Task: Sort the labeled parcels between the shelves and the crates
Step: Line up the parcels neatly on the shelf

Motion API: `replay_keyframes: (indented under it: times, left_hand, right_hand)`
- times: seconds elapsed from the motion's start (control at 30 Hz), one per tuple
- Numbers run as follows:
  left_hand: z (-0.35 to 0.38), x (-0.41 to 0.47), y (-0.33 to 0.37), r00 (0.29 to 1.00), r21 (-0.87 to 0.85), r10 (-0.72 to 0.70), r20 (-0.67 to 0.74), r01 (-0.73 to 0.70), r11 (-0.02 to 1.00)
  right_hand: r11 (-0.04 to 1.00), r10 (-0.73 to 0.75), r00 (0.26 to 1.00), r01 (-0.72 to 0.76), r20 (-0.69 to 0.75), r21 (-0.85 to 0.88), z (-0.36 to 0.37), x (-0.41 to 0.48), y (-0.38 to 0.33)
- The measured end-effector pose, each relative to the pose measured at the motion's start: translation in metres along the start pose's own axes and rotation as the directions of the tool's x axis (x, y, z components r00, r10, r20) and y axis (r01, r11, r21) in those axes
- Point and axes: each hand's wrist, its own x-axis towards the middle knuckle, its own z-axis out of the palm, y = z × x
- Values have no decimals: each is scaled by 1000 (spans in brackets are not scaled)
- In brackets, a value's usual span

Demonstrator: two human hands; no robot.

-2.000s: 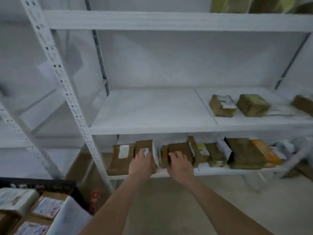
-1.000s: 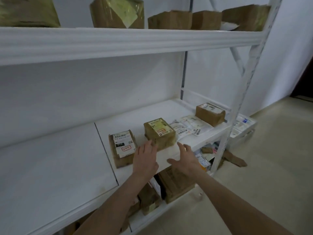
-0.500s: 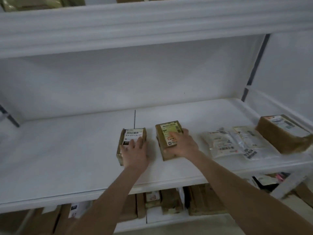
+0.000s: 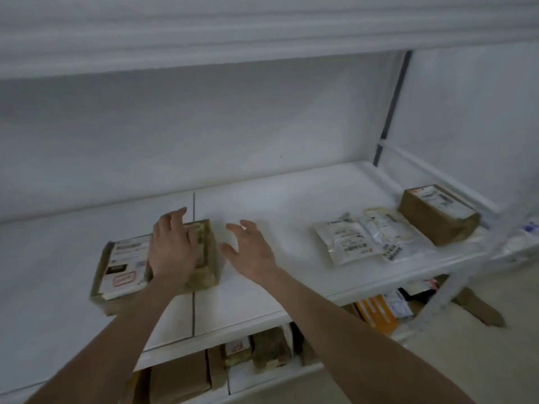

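Observation:
Two brown parcels lie side by side on the white middle shelf. The left parcel has a large white label with a red stamp. The right parcel has a yellowish label and straddles the seam between the shelf boards. My left hand lies flat on top of the right parcel with its fingers spread, not wrapped around it. My right hand hovers just right of that parcel, open and empty, fingers apart.
Further right on the same shelf lie two flat white mailer bags and a brown labelled box. The lower shelf holds several brown parcels standing upright. A white shelf beam runs overhead. A brown piece of cardboard lies on the floor at right.
Both parcels have slid left along the shelf and now touch. My left hand moved from the white-labelled parcel onto the yellow-labelled one. My right hand let go of that parcel and opened.

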Motion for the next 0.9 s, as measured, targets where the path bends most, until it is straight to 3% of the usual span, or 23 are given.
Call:
replay_keyframes:
  times: [0.1,0.27,0.37,0.47,0.53,0.73,0.9]
  left_hand:
    - [37,-10,70,968,-71,197,156,-188,980]
    - [120,-39,177,786,-117,397,474,-391,913]
    - [161,-50,229,686,-62,403,605,-465,883]
    - [188,-59,255,615,5,328,717,-475,880]
    - [191,-64,252,639,63,274,718,-452,890]
    - [154,-63,193,804,254,37,594,-231,939]
    - [128,-61,145,852,417,-150,501,-85,905]
  right_hand:
    - [986,126,976,-143,-180,-87,-49,-8,55]
    - [907,330,914,-377,-237,-190,-122,-34,162]
    - [820,467,856,-513,-223,-253,-161,-54,225]
    - [757,560,823,-555,-96,-346,-178,-69,265]
    - [789,539,843,-506,-4,-349,-174,-72,271]
    - [919,261,961,-216,95,-330,-137,-54,228]
    - [974,131,941,-64,312,-215,-110,-37,184]
